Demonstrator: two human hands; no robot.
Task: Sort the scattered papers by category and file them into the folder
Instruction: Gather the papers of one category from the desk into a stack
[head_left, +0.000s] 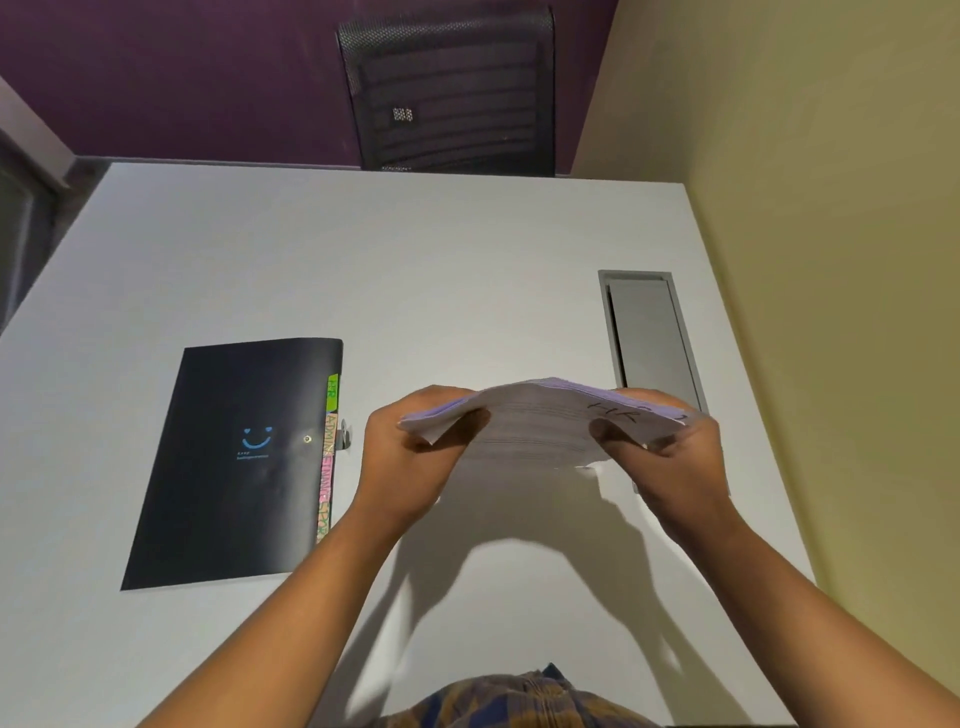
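Note:
A stack of white papers (540, 423) hangs above the white table (415, 270), bowed upward in the middle, with "HR" handwritten on the top sheet. My left hand (410, 457) grips its left end and my right hand (675, 452) grips its right end. To the left, apart from my hands, a closed black folder (234, 462) with a blue smiley logo lies flat on the table. Coloured index tabs (328, 457) stick out along its right edge; the green one reads "HR".
A grey cable-hatch cover (652, 338) is set into the table at the right, partly behind the papers. A black mesh chair (447, 88) stands beyond the far edge. A yellow wall (831, 260) runs along the table's right side.

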